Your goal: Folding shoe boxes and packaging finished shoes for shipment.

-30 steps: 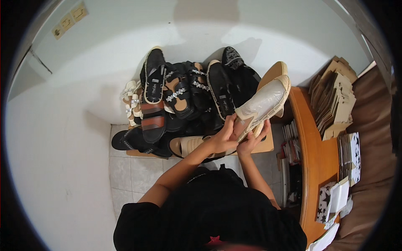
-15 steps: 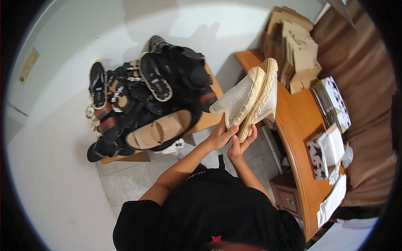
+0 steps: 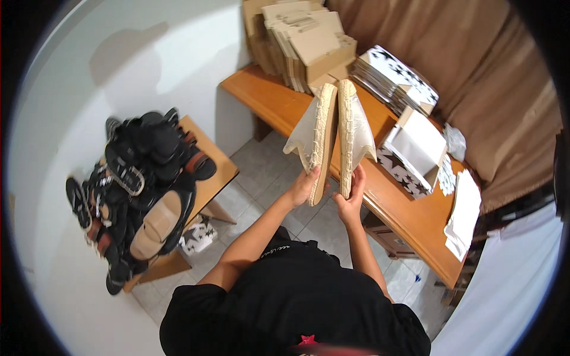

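Observation:
My left hand (image 3: 303, 187) is closed around the heel end of a white backless espadrille (image 3: 322, 136) with a braided tan sole. Its mate, a matching white espadrille (image 3: 350, 130), is gripped at the heel end by my right hand (image 3: 351, 199). Both shoes stand on edge with toes pointing away from me and soles facing each other. A narrow gap runs between them. They hang above the near edge of a curved wooden desk (image 3: 404, 219).
On the desk are flattened brown cartons (image 3: 314, 44), stacked star-patterned box pieces (image 3: 392, 80), an open star-patterned box (image 3: 415, 154) and white paper sheets (image 3: 466, 213). To the left, a low wooden table (image 3: 208, 172) bears a heap of black shoes and sandals (image 3: 142, 172).
My view has swung right toward the desk. The two espadrilles, pressed together and tilted before, are now held upright and slightly apart, one in each hand.

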### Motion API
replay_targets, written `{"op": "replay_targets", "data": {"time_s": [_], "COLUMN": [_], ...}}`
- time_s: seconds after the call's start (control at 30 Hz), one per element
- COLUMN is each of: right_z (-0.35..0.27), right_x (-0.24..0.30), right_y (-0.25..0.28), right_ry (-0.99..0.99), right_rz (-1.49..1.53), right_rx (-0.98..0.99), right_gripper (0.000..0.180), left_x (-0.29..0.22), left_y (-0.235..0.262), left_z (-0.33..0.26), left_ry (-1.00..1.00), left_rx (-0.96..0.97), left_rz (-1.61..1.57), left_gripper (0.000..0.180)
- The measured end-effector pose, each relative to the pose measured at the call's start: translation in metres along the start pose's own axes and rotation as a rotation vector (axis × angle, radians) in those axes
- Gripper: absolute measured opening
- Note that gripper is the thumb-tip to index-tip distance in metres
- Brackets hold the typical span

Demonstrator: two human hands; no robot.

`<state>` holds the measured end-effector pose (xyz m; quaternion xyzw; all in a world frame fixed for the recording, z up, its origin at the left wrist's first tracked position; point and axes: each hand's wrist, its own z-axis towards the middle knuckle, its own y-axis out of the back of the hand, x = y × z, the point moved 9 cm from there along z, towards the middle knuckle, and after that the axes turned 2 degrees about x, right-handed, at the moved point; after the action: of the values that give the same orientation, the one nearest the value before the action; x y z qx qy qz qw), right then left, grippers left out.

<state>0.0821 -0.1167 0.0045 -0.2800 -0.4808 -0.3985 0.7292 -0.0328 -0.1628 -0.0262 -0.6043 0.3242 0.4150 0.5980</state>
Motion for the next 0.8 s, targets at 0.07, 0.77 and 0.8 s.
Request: {"op": "replay_targets", "data": {"time_s": [0.07,0.77,0.8], "right_z": [0.011,0.082,0.083], "right_x": [-0.004,-0.042,-0.037], "right_y": [0.021,0.231,0.241], "right_ry": [0.003,-0.021,-0.063], "right_rz": [-0.03,-0.25,-0.25], "right_rx": [-0.015,-0.56,-0.537], "right_gripper": [0.09,0.081,0.081], "left_x": [0.008,0.052,0.052], "left_y": [-0.01,-0.091,-0.095], "left_z": [0.028,0.269,0.274], "left_ry": [0.023,0.434,0.404], "left_rx": [0.103,0.746,0.789], "left_rz": [0.041,-0.186,-0.16], "left_gripper": [0.064,0.06,0.057]}}
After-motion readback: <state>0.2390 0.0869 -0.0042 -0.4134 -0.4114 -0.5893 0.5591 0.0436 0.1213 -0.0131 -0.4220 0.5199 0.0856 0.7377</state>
